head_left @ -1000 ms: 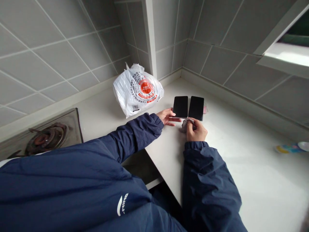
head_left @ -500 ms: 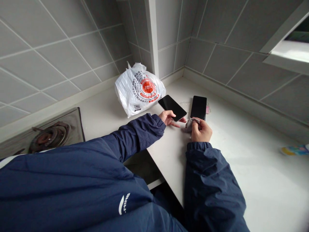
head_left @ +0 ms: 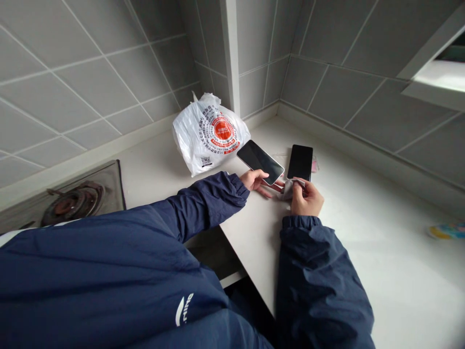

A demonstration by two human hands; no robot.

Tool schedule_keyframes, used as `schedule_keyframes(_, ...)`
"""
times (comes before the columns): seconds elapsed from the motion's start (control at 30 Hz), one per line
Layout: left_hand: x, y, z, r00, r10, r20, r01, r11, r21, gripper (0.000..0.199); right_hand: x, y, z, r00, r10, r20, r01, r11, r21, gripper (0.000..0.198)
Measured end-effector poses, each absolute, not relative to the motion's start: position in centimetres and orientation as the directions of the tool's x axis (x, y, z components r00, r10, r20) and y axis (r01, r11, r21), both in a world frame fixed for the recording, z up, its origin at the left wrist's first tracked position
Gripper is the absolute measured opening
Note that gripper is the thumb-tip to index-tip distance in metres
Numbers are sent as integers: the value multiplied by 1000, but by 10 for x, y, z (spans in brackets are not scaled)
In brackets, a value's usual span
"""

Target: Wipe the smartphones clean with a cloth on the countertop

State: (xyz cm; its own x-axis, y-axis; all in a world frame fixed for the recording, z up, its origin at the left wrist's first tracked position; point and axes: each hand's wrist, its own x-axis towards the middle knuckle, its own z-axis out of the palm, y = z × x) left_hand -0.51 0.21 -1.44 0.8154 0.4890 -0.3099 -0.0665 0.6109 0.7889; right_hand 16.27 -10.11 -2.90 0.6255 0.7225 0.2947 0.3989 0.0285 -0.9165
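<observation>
My left hand (head_left: 258, 182) grips a black phone (head_left: 260, 155) by its near end and holds it tilted above the white counter (head_left: 363, 232). A second black phone (head_left: 300, 162) lies flat on the counter just to the right. My right hand (head_left: 306, 198) is closed on a small grey cloth (head_left: 289, 188), right at the near end of the lying phone. Both arms wear dark blue jacket sleeves.
A white plastic bag (head_left: 209, 133) with a red print stands at the back by the tiled wall. A gas stove burner (head_left: 69, 203) sits at the left. A small pink thing (head_left: 314, 165) peeks out behind the lying phone. A colourful object (head_left: 446, 230) lies at the far right.
My left hand has lifted the left phone off the counter and turned it away from the other phone. My right hand has stayed by the lying phone with the cloth.
</observation>
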Motion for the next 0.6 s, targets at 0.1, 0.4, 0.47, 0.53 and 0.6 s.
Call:
schedule_keyframes(0.1, -6, 1, -14, 817, 510, -268, -99, 582, 807, 45, 164, -101, -30, 632, 718, 291, 374, 47, -926, 35)
schedule_keyframes(0.4, -6, -6, -5, 778, 585, -230, -195, 573, 796, 70, 165, -101, -35, 640, 713, 286, 348, 63, -935, 35)
schedule_keyframes(0.47, -4, -6, -6, 734, 643, -220, -257, 563, 785, 65, 165, -100, -36, 646, 711, 279, 345, 55, -937, 35)
schedule_keyframes(0.53, -1, -11, -7, 691, 687, -224, -289, 547, 786, 62, 167, -98, -38, 667, 695, 267, 305, 72, -950, 35)
schedule_keyframes(0.6, 4, -20, -8, 678, 703, -214, -302, 532, 791, 63, 170, -96, -40, 705, 670, 231, 220, 102, -970, 35)
